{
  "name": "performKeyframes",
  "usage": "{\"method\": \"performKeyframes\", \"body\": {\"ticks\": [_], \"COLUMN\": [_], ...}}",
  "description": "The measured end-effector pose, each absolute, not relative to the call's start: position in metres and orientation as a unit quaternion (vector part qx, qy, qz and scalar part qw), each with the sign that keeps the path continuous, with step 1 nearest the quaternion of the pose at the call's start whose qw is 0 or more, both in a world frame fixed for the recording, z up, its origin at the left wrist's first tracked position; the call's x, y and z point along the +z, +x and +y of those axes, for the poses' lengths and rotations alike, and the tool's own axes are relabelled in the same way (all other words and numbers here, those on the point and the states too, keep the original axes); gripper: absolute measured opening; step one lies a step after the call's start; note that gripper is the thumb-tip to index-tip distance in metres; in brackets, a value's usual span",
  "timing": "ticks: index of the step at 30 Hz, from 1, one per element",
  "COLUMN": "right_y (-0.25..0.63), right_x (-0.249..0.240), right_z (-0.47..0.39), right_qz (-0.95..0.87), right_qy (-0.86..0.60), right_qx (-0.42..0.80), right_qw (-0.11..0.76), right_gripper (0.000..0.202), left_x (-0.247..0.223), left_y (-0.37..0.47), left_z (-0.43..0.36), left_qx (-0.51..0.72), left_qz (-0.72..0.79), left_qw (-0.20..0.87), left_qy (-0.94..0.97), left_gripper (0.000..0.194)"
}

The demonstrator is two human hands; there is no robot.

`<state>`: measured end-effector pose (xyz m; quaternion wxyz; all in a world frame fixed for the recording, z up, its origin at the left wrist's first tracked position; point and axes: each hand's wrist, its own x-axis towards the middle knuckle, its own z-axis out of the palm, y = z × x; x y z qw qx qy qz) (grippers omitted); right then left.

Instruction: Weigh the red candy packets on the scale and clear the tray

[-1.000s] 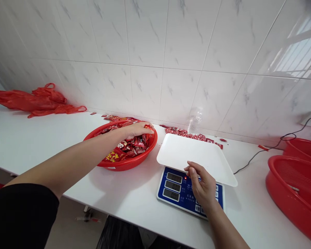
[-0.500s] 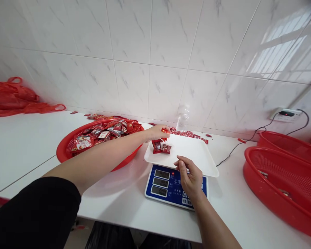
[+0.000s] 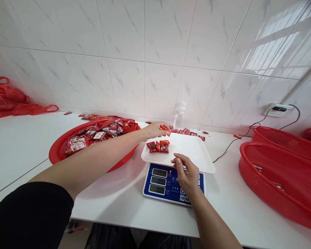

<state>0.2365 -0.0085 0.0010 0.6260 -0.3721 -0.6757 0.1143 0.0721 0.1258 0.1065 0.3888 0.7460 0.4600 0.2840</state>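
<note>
My left hand [image 3: 154, 130] reaches over the back left of a white tray [image 3: 189, 147], its fingers closed on a small red packet [image 3: 166, 130]. Beneath it, several red wrapped packets [image 3: 164, 148] lie together on the tray's left side. The tray sits on a blue digital scale [image 3: 160, 189] with three displays. My right hand [image 3: 187, 174] hovers at the tray's front edge, covering part of the scale's keypad. Its fingers are loosely curled together, with nothing seen in them. To the left, a red basket [image 3: 57, 156] is heaped with packets [image 3: 103, 133].
More small packets [image 3: 184, 131] lie along the wall, near a clear plastic bottle [image 3: 180, 119]. Red baskets [image 3: 259, 183] stand on the right. A black cable [image 3: 229, 147] runs from a wall socket [image 3: 280, 110] towards the scale. Red plastic bags [image 3: 10, 98] lie at the far left.
Packets have come to lie on the tray below my left hand, which has lifted slightly while still gripping a red packet. My right hand has barely moved. The view has shifted a little.
</note>
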Motion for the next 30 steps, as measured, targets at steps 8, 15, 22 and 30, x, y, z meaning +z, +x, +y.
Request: {"method": "performKeyframes", "body": {"ticks": [8,15,22,30], "right_y": [0.235,0.231,0.229,0.236], "right_x": [0.000,0.000,0.000,0.000], "right_z": [-0.003,-0.003,-0.006,-0.008], "right_qz": [-0.632,-0.716,-0.719,-0.634], "right_qy": [-0.402,-0.384,-0.402,-0.384], "right_qx": [0.111,0.044,-0.101,-0.021], "right_qw": [0.653,0.581,0.557,0.671], "right_gripper": [0.031,0.067,0.059,0.027], "left_x": [0.113,0.108,0.092,0.102], "left_y": [0.076,0.090,0.114,0.120], "left_z": [0.103,0.047,0.013,-0.008], "left_qx": [0.272,0.165,0.228,0.168], "left_qz": [0.425,0.434,0.439,0.391], "left_qw": [0.495,0.489,0.433,0.534], "left_qy": [0.708,0.738,0.753,0.731], "left_gripper": [0.029,0.039,0.062,0.085]}}
